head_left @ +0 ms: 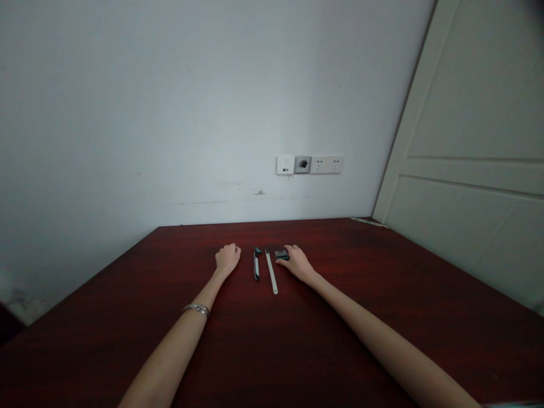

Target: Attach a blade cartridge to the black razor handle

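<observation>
My left hand point(227, 258) rests on the dark red table point(272, 340) with its fingers curled into a loose fist, holding nothing that I can see. My right hand point(297, 262) lies farther right with its fingers on a small dark rectangular object point(281, 254). Between the hands lie a dark razor-like tool with a teal tip point(256, 263) and a slim white stick point(271, 272), both pointing away from me. A metal bracelet point(196, 309) sits on my left wrist.
The table runs up to a white wall with a row of sockets and a switch point(309, 165). A white door point(476, 170) stands at the right, close to the table's right edge.
</observation>
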The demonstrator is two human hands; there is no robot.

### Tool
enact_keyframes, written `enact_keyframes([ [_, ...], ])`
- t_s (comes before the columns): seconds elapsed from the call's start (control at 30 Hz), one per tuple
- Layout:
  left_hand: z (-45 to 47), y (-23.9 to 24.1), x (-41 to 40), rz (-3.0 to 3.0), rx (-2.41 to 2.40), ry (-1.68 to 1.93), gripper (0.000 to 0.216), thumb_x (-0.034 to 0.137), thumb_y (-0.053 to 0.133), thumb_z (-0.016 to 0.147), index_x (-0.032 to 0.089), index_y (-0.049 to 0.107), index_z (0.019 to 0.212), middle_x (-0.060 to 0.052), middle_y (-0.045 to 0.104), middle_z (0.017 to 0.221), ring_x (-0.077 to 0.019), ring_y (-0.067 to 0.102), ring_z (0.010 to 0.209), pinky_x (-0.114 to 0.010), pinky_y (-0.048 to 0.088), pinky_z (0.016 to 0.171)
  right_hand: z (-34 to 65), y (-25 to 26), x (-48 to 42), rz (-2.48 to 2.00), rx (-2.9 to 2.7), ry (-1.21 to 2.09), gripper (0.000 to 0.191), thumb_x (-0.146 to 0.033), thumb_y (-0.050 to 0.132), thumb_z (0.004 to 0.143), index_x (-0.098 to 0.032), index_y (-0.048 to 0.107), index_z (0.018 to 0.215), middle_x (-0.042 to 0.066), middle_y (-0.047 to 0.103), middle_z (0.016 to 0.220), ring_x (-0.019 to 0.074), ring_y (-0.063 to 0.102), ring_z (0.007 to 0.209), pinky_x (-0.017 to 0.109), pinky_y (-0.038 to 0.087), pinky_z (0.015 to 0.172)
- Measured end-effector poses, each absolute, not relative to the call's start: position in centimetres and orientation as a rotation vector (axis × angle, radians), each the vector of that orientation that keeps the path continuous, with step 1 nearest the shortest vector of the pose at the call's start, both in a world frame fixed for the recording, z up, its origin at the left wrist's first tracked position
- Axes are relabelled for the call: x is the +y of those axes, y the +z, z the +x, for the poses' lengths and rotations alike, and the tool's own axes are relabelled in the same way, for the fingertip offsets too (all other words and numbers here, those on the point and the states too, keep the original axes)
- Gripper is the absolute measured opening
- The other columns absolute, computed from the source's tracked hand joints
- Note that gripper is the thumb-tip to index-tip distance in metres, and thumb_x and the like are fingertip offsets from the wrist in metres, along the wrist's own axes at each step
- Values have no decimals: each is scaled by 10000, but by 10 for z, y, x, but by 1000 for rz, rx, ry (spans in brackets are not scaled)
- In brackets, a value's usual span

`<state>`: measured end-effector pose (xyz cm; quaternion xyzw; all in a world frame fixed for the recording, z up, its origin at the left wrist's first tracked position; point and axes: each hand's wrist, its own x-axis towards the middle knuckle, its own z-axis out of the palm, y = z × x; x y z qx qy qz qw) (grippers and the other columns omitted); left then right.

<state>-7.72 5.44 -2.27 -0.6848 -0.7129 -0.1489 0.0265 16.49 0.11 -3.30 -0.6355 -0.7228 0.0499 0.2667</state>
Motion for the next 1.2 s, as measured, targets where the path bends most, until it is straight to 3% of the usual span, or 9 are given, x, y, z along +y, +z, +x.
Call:
enact_keyframes([
  [0.23, -78, -25, 54, -2126, -2157, -469, 352, 320, 331, 877, 163, 643, 913, -143, 671, 940, -274, 629, 923, -356, 464, 760, 169, -35, 5, -1684, -1983, 157, 585, -453, 642, 731, -95, 536, 1182, 175, 566, 1117, 264, 525, 1035, 338, 412, 859],
  [0.47, -79, -25, 54, -2138, -2169, -467, 347, 326, 335, 873, 166, 641, 910, -139, 671, 937, -274, 630, 916, -364, 465, 758, 189, -33, 20, -1513, -2063, 371, 730, -439, 694, 672, -63, 478, 1259, 125, 615, 993, 204, 577, 885, 304, 438, 810],
  [0.6, -79, -26, 54, -2133, -2168, -466, 350, 327, 332, 873, 170, 643, 905, -134, 670, 948, -270, 629, 915, -363, 464, 760, 214, -34, 33, -1380, -2000, 542, 535, -432, 574, 778, -124, 534, 1213, 68, 648, 899, 162, 595, 761, 294, 467, 750],
  [0.73, -79, -27, 55, -2127, -2173, -458, 332, 328, 353, 869, 177, 648, 897, -121, 674, 945, -252, 630, 914, -332, 458, 766, 247, -47, 41, -1444, -1865, 138, 281, -271, 509, 808, -142, 659, 1008, 113, 625, 1026, 211, 565, 974, 346, 415, 896],
  [0.87, -80, -27, 55, -2147, -2159, -457, 324, 327, 361, 864, 178, 647, 886, -114, 675, 945, -255, 630, 906, -334, 460, 756, 268, -58, 42, -1670, -1928, -171, 324, -180, 468, 802, -84, 658, 1046, 177, 581, 1136, 256, 526, 1054, 366, 376, 938],
  [1.2, -80, -26, 53, -2185, -2146, -472, 310, 317, 367, 860, 172, 641, 870, -116, 676, 932, -254, 629, 898, -341, 459, 753, 266, -63, 39, -1710, -2061, -203, 378, -166, 393, 842, -55, 636, 1108, 178, 618, 1147, 249, 530, 1118, 346, 347, 980],
])
